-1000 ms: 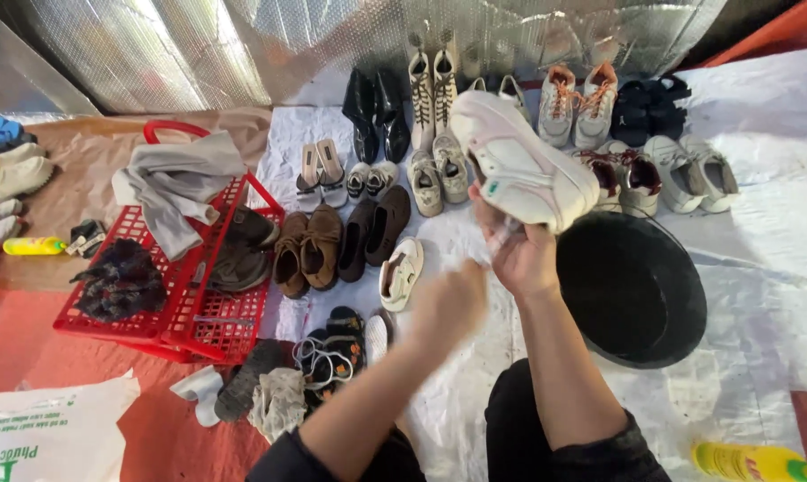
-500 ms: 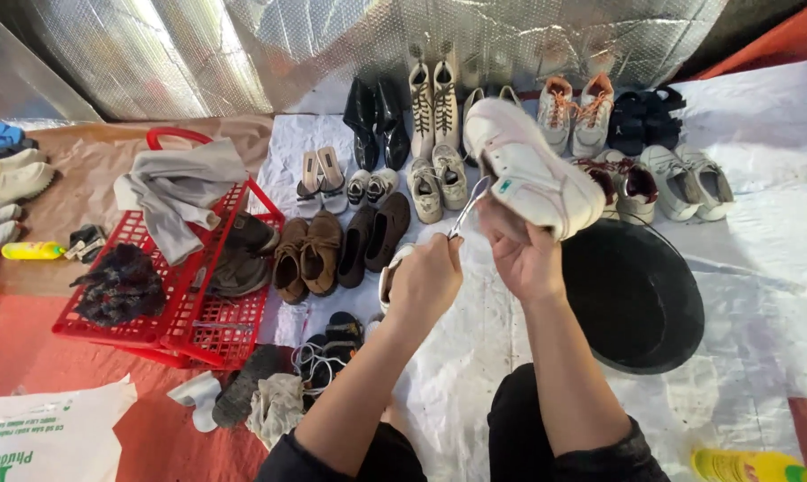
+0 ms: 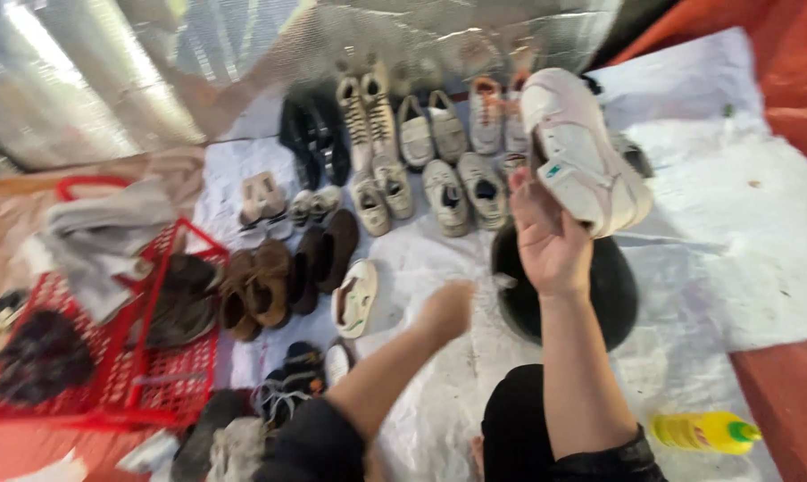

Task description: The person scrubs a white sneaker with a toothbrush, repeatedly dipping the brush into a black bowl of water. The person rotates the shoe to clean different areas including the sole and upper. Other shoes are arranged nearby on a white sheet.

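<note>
My right hand [image 3: 546, 236] holds a white sneaker [image 3: 586, 152] up by its heel end, above a black round basin [image 3: 613, 286]. My left hand [image 3: 445, 311] is blurred, fingers curled, low over the white sheet [image 3: 734, 232] near a single white shoe [image 3: 354, 299] that lies on its side. Whether the left hand holds anything is unclear.
Rows of shoes lie on the sheet: pale sneakers [image 3: 448, 187], black shoes [image 3: 314, 143], brown shoes [image 3: 261, 286]. A red plastic basket [image 3: 140, 384] at the left holds dark footwear and grey cloth [image 3: 100, 232]. A yellow bottle [image 3: 703, 431] lies at the lower right. Silver foil backs the scene.
The view swung left and closer. My left hand dropped away from the white sneaker toward the sheet; my right hand keeps the sneaker raised.
</note>
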